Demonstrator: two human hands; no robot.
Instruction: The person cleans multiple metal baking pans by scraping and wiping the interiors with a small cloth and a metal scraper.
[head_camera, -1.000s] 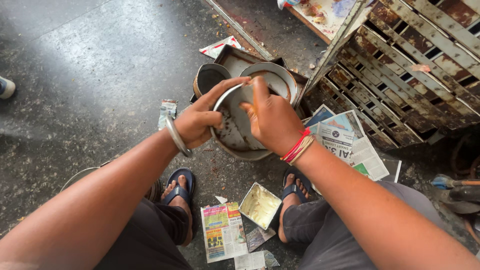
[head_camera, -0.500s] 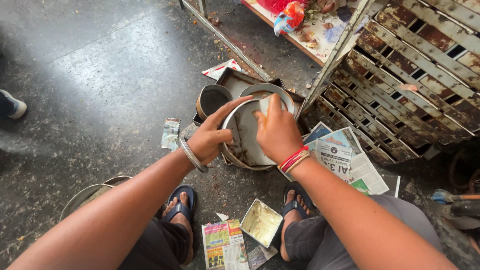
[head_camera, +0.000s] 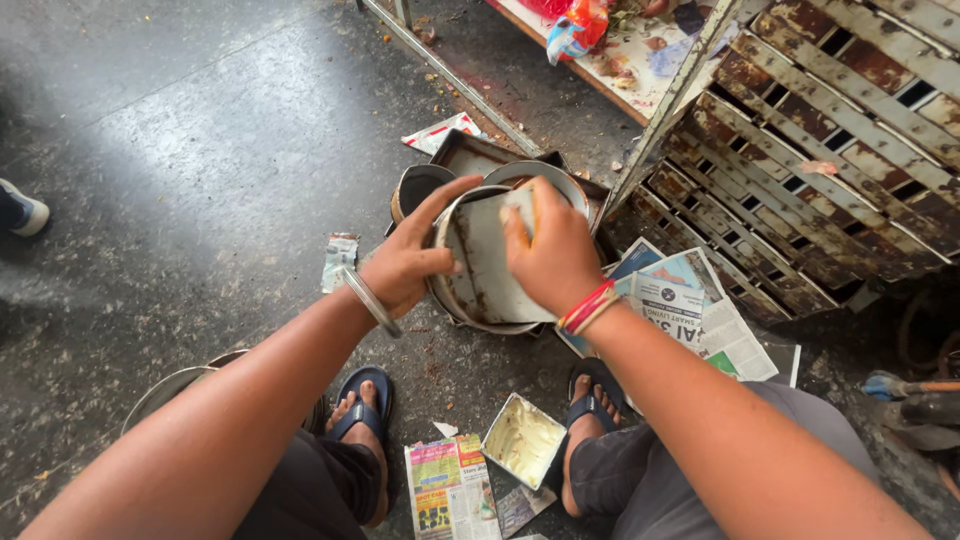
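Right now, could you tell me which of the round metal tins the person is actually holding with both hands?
The large round tin tilted toward the camera: the left hand grips its rim and the right hand presses paper inside. The dark tin behind it stands untouched.

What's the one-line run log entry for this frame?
left hand: grips rim of round metal tin | right hand: presses paper inside tin | small rectangular tin: on floor between feet

Our left hand grips the round tin at nine o'clock, our right hand inside. Newspaper lies at four o'clock, a small tray at six.
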